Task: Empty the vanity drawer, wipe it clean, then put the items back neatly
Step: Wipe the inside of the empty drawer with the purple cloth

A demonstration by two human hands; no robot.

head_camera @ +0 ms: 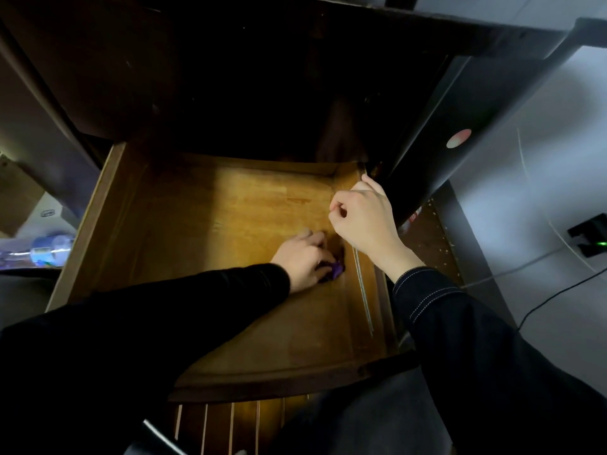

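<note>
the wiping step is in hand. the drawer (pixel 98 221) stands pulled out from the vanity, and its wooden floor holds none of its usual items; the only thing inside it is a purple cloth (pixel 337 269), lying on the floor close to the drawer's right wall, about midway between front and back. the left hand (pixel 303 257) reaches across the drawer and lies over the cloth, fingers bent round it and pressing it down to the wood, so only a small purple corner shows. the right hand (pixel 364 218) sits at the top edge of the drawer's right wall with fingers curled; in this dim light it's hard to tell whether it grips the wall or just rests there. the next move likely calls for sweeping the cloth along the right wall into the back corner, then across the unwiped floor towards the left wall, before anything goes back in.
</note>
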